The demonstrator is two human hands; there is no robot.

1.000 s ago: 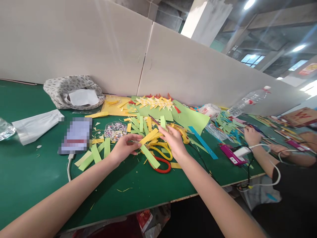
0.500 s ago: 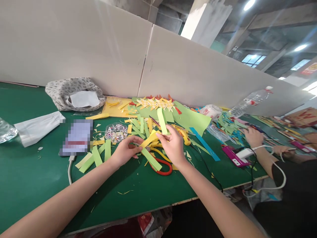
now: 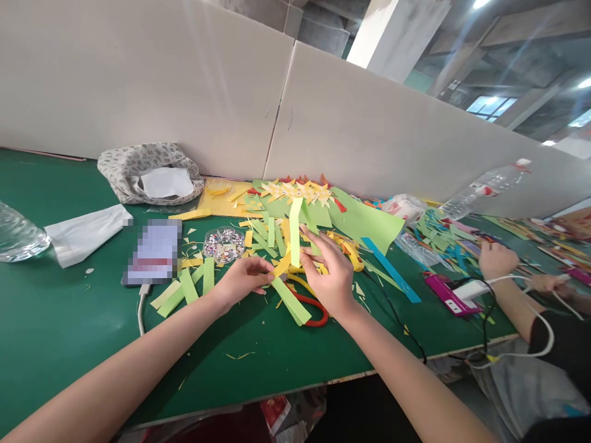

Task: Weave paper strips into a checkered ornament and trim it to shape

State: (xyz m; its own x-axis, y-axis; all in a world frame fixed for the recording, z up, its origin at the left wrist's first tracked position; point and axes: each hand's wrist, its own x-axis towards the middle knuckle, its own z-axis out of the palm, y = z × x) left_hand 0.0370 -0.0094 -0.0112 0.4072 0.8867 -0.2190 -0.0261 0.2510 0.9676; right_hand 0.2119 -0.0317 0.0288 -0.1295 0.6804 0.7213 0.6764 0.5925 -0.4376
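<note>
Between my hands is a piece of folded paper strips, with a green strip standing up, a yellow strip in the middle and another green strip slanting down to the right. My left hand pinches the yellow strip at its left end, where it meets the lower green strip. On the other side my right hand has its fingers around the right part of the strips. Scissors with a red and yellow handle lie beneath, partly covered by the paper.
Left of my hands are a phone on a cable, loose green strips and a round bead box. Behind lies a woven yellow paper piece. At right are a blue strip, a purple power strip and another person's hand.
The upright green strip has tilted the other way and its lower end now hangs in front of the yellow strip. My right hand's fingers have lifted and spread a little. The view has shifted slightly.
</note>
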